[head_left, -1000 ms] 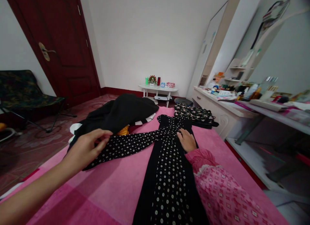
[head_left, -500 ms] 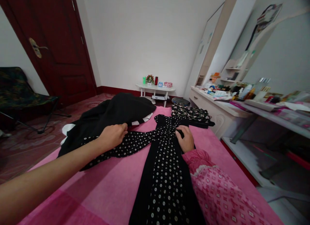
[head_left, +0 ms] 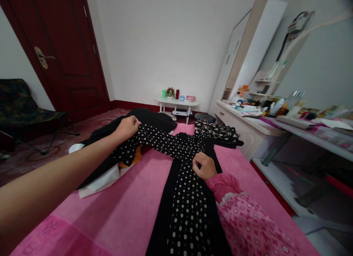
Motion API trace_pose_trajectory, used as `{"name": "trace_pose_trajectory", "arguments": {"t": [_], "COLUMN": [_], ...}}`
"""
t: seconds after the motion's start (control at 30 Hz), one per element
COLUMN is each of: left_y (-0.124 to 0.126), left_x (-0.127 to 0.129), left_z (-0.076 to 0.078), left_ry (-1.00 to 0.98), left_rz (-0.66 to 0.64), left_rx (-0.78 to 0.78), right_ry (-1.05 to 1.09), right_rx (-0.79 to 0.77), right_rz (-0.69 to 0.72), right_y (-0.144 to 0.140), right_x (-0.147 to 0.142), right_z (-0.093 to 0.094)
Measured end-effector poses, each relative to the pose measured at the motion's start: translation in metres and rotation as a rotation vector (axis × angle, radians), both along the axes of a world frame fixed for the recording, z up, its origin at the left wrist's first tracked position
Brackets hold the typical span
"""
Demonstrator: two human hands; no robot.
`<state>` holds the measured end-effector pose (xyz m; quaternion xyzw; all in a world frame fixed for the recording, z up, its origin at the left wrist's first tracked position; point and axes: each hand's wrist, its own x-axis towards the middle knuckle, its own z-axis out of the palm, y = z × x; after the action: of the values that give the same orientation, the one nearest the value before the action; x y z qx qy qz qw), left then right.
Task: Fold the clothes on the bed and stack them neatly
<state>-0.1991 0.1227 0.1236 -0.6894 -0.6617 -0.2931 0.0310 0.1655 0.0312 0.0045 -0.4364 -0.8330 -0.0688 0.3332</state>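
A black garment with white dots lies lengthwise down the pink bed cover. Its sleeve stretches out to the left, lifted off the bed. My left hand pinches the sleeve above a heap of black clothing. On the upper part of the garment rests my right hand, its fingers curled and pressed to the cloth. The fingertips are partly hidden, but they seem to pinch the fabric. White and orange cloth shows under the sleeve's hanging end.
A folded black floral garment lies at the bed's far right. A dressing table crowded with bottles stands along the right side. Beyond the bed is a small white table. A folding chair stands at left, near a dark red door.
My left hand has raised the sleeve up and slightly left, baring white and orange cloth beneath. My right hand has slid a little down and left on the garment.
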Motion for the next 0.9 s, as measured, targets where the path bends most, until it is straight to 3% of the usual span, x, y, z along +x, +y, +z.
{"name": "trace_pose_trajectory", "arguments": {"t": [0.3,0.47,0.67,0.8,0.9], "left_y": [0.021,0.025,0.027,0.021,0.013], "left_x": [0.003,0.001,-0.001,0.0,0.0], "left_z": [0.001,0.001,0.001,0.006,0.009], "left_ry": [0.036,0.064,0.115,0.124,0.115], "left_rz": [0.049,0.062,0.032,0.013,-0.007], "left_rx": [-0.028,-0.014,-0.028,-0.03,-0.023], "right_ry": [-0.062,0.096,0.452,0.672,0.687], "right_rx": [-0.14,-0.144,-0.427,-0.622,-0.716], "right_rz": [0.077,-0.01,-0.032,-0.187,-0.31], "right_y": [-0.003,0.003,0.025,0.051,0.076], "right_x": [-0.001,0.001,0.012,0.023,0.029], "right_z": [0.008,0.003,-0.009,-0.004,0.001]}}
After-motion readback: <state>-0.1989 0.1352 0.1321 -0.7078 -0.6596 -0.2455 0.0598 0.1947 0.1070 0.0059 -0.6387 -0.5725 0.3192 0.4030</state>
